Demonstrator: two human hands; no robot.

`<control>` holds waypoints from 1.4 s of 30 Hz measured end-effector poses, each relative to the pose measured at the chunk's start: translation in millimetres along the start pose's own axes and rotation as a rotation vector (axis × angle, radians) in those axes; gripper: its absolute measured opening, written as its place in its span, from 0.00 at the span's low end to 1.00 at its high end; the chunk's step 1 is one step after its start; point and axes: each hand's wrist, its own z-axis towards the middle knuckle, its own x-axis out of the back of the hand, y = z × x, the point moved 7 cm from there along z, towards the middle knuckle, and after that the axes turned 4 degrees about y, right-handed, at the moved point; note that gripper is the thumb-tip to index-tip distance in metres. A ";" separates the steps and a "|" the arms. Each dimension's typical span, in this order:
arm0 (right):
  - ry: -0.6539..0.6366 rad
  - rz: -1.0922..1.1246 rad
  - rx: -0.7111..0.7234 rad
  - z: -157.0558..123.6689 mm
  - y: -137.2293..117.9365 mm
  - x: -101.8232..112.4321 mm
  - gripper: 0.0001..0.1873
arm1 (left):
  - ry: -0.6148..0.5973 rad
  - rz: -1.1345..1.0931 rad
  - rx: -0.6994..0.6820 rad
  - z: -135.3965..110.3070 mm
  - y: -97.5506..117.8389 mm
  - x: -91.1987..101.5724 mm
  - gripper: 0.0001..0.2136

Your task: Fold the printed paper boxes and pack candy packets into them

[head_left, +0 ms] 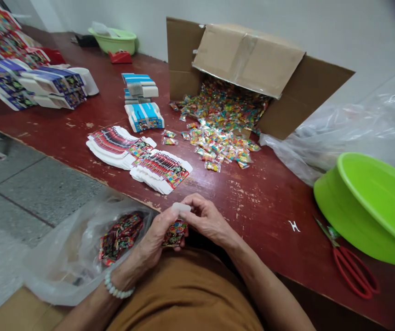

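Near my lap, at the table's front edge, a small printed candy box (175, 233) with a white flap sits between my hands. My left hand (159, 232), a beaded bracelet at its wrist, is wrapped round the box's side. Thumb and fingers of my right hand (206, 216) pinch at the white flap (181, 207) on top. Just beyond lie two fanned stacks of flat red cartons, a nearer stack (161, 170) and a farther stack (121, 146). Wrapped candies (218, 145) are heaped in front of an open cardboard box (249, 57) full of more.
Left of my lap, a clear plastic bag (69, 257) holds several filled red boxes (121, 236). Blue cartons (144, 116) and purple cartons (62, 85) are stacked farther back. A green basin (363, 207) and red-handled scissors (352, 271) are at the right. Clear plastic sheeting (363, 126) lies behind.
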 end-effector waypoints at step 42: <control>-0.015 -0.158 0.322 -6.2 -6.7 -29.7 0.10 | 0.026 -0.193 0.181 1.6 7.9 9.0 0.15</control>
